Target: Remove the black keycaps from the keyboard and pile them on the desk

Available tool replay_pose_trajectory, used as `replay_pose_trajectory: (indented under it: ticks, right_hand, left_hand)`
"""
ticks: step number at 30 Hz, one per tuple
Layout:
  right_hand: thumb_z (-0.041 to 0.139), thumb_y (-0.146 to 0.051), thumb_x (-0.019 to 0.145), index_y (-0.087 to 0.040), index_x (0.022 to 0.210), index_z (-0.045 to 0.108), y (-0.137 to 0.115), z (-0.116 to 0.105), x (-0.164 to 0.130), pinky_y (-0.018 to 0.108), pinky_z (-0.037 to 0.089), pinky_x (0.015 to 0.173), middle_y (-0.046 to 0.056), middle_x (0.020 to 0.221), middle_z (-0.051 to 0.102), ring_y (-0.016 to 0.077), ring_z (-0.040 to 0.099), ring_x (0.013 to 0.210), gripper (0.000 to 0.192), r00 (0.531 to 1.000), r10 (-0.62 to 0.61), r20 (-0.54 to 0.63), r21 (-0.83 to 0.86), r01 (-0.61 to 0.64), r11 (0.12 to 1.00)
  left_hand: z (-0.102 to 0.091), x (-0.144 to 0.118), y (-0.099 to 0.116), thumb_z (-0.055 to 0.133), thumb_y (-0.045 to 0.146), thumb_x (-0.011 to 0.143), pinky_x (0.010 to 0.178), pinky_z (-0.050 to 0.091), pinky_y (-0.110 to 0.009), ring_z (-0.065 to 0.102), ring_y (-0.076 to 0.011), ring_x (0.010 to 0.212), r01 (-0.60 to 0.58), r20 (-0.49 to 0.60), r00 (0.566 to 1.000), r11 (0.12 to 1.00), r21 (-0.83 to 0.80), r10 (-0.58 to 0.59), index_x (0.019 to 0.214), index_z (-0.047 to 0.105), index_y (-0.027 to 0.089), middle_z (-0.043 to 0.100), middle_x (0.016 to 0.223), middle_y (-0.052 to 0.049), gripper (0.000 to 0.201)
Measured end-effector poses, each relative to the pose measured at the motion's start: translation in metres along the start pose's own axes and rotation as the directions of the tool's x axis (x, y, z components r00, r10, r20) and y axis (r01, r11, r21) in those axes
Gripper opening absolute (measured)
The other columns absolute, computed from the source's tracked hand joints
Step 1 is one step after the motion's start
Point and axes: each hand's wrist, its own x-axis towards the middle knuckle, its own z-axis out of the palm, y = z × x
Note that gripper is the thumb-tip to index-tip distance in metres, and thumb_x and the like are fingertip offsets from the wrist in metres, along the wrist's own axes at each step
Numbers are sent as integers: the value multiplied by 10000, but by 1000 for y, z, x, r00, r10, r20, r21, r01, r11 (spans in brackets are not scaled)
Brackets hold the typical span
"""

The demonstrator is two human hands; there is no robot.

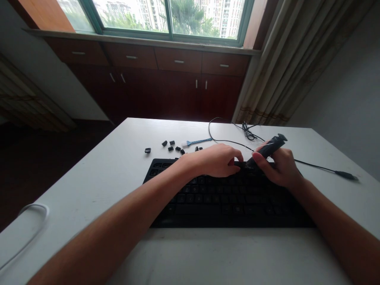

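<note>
A black keyboard (pixel 208 209) lies across the table in front of me, with some key positions showing bare at its far left. Over its upper rows is my left hand (pixel 221 160), its thumb and forefinger apart with a gap between them and the fingertips at the keys. I see nothing held in it. My right hand (pixel 283 168) is wrapped round a black keycap puller (pixel 268 148) with thin wires. The puller is tilted, its lower end down at the keyboard's upper right part. Behind the left hand are several loose black keycaps (pixel 170 149), partly hidden by the wrist.
A blue brush (pixel 197 141) with pale bristles lies beyond the keyboard. A black cable (pixel 249 132) is bundled at the back, and a plug (pixel 346 175) rests at the right. A white cord (pixel 44 209) curves over the left table edge. Wooden cabinets (pixel 166 91) stand beyond.
</note>
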Motion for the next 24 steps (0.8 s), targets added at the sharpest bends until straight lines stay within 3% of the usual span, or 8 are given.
replay_pose_trajectory:
  ticks: [5, 13, 24]
  right_hand:
    - [640, -266, 861, -188, 821, 597, 3, -3, -1, 286, 422, 461, 48, 752, 669, 108, 500, 445, 97, 998, -20, 55, -53, 23, 998]
    - [622, -218, 840, -193, 887, 609, 6, -5, 1, 299, 482, 552, 37, 754, 675, 175, 627, 602, 55, 997, 14, 81, -9, -13, 1000]
    - [640, -277, 868, -197, 850, 633, 9, -4, 0, 277, 475, 507, 35, 815, 663, 136, 582, 577, 82, 994, 96, 59, 98, -102, 990]
  left_hand:
    - [0, 0, 1, 587, 320, 900, 634, 406, -252, 618, -147, 734, -12, -7, 1000, 1000, -11, 12, 1177, 672, 219, 713, 888, -13, 306]
    - [1, 1, -1, 594, 350, 908, 624, 392, -253, 613, -146, 729, -4, 4, 1000, 1000, -19, 4, 1181, 669, 222, 713, 888, -15, 311]
    - [-1, 0, 0, 596, 357, 911, 623, 396, -246, 611, -140, 732, -1, 18, 1000, 1000, -23, 1, 1195, 655, 222, 708, 892, -11, 320]
